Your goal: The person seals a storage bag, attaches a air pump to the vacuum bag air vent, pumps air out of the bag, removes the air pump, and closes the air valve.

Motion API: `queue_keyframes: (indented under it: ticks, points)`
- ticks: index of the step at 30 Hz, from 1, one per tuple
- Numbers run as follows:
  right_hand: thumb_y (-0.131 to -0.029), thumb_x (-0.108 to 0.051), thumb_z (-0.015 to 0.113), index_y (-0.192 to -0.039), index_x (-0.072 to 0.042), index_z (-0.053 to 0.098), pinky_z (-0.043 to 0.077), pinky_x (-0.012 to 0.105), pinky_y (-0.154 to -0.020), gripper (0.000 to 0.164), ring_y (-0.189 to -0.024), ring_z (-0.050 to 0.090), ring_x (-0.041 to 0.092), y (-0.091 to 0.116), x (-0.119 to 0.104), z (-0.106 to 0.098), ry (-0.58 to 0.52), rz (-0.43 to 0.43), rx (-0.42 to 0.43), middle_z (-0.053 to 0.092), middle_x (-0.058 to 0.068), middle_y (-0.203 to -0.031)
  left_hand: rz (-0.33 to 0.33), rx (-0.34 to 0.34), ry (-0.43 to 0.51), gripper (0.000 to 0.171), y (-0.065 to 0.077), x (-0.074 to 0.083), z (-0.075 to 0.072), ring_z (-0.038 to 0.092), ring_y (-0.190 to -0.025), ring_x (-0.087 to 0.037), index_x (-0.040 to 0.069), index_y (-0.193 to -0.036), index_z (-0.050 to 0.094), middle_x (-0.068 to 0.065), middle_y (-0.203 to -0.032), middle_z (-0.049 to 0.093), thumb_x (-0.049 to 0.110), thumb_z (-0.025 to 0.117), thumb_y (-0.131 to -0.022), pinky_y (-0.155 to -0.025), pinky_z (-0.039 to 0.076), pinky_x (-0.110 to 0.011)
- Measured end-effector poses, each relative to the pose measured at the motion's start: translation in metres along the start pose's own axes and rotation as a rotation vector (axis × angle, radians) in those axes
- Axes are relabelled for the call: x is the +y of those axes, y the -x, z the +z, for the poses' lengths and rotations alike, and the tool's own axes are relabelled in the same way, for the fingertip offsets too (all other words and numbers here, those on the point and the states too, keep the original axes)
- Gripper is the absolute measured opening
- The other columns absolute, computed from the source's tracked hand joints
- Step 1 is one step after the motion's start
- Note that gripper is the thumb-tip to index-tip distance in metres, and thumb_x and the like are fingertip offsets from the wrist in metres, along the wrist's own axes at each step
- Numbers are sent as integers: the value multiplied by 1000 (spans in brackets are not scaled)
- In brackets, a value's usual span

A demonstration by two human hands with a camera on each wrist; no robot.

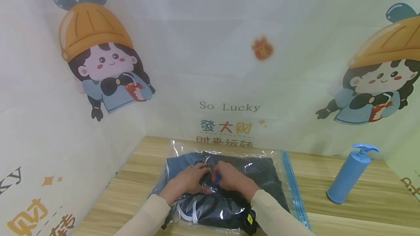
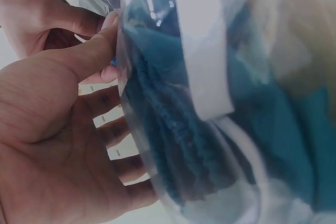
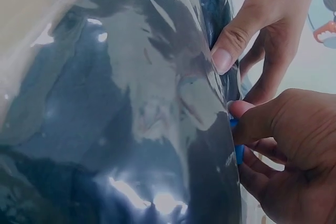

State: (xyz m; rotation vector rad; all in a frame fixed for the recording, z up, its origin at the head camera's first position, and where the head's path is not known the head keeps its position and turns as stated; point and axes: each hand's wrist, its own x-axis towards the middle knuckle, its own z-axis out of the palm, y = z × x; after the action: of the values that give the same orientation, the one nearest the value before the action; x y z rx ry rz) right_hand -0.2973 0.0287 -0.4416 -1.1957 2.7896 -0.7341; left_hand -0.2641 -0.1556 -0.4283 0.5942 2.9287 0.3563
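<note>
A clear plastic storage bag [image 1: 275,156] with dark and blue folded clothes [image 1: 256,165] inside lies on the table. On its middle, my left hand [image 1: 190,179] rests with fingers spread and fairly straight, pressing the film. Close beside it, my right hand [image 1: 231,177] pinches a small blue valve cap [image 3: 240,153] on the bag between thumb and curled fingers. Much of the cap is hidden by those fingers. The left wrist view shows the left palm and a white stripe [image 2: 202,45] on teal cloth under the film.
To the right stands a blue hand pump [image 1: 349,176] with a T-shaped handle. A blue zip strip [image 1: 295,188] runs along the bag's right edge. The wooden table [image 1: 315,170] meets a printed cloth backdrop [image 1: 229,65] behind and at the left.
</note>
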Motion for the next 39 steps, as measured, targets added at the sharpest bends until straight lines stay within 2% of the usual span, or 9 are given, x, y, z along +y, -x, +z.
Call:
queue_keyframes:
  ticks: [4,8,12,16,19,22,24,31,39]
  points:
    - [-62,15,68,-73,-9,67,48,34,-73,26,-74,52,18,-1,3,1,6,-45,10,52,-2,-79,11,8,-2,71,-1,-1,1,47,-130,-47,6,-138,60,-17,-148,48,41,86,-82,-103,43,-59]
    - [-66,12,73,-76,-11,62,47,35,-73,27,-78,50,20,-2,2,0,12,-33,-46,50,0,-85,26,7,-5,70,-1,-1,1,48,-129,-47,6,-137,60,-17,-146,50,41,85,-82,-104,42,-58]
    - [-74,1,82,-93,-12,56,48,44,-79,35,-92,49,27,-1,-1,-3,-10,77,-82,46,5,-99,18,2,1,71,0,0,0,48,-130,-47,6,-138,60,-16,-146,50,41,85,-82,-104,41,-59]
    - [-77,-11,85,-105,-9,51,50,53,-82,43,-96,51,35,-1,-3,-3,-32,206,-22,47,12,-103,4,-5,3,72,-1,0,0,46,-131,-47,7,-140,59,-16,-147,49,41,85,-82,-104,41,-60]
    - [-81,-22,85,-111,-4,53,50,55,-87,47,-99,56,37,-2,-4,-1,-29,286,10,53,15,-104,-10,-13,7,72,-1,0,0,45,-133,-47,7,-141,58,-15,-149,48,41,84,-83,-104,40,-61]
    - [-85,-32,84,-120,2,55,50,56,-92,57,-106,59,40,-2,-5,1,-9,332,7,60,19,-109,-17,-15,6,72,-1,0,0,44,-133,-47,7,-141,58,-15,-149,47,42,84,-83,-104,40,-61]
    - [-87,-35,82,-120,4,57,50,55,-92,58,-108,60,40,-2,-5,2,17,327,7,63,18,-107,-22,-17,5,72,-1,0,0,44,-133,-48,8,-141,58,-15,-150,47,42,84,-83,-103,40,-62]
    - [-88,-26,81,-99,-2,59,52,51,-78,34,-88,60,32,-2,-4,3,77,249,31,59,9,-87,-13,-4,2,71,-1,-2,2,45,-132,-47,7,-140,59,-15,-148,48,41,84,-83,-103,42,-61]
    - [-87,-19,81,-102,-3,61,52,49,-78,29,-85,57,28,-4,-6,2,91,262,-3,57,7,-88,-5,5,4,71,0,-2,3,45,-133,-47,7,-140,59,-15,-148,48,40,85,-83,-103,41,-61]
